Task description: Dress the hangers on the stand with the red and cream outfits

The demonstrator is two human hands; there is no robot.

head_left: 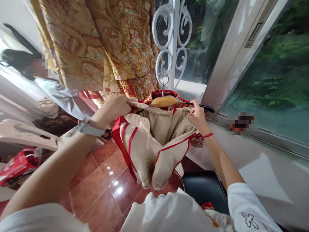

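Observation:
A cream garment (142, 138) with red piping and a gathered, drawstring-like top edge hangs spread between my hands. My left hand (122, 108) has its fingers closed on the top edge at the left. At the opposite end my right hand (198, 117) grips the same edge, close to the black arm of a hanger (164, 101). That hanger has a wooden middle and a metal hook. Directly behind it shows the collar of a red and gold garment (154, 95). The cream garment's lower part droops in two rounded folds above the floor.
Gold patterned robes (96, 42) hang behind, beside a white scrollwork stand (172, 48). A person in a light shirt (64, 96) is at the left, near a pale plastic chair (26, 132) and a red bag (20, 164). A black seat (202, 187) stands below right, near the window (267, 87).

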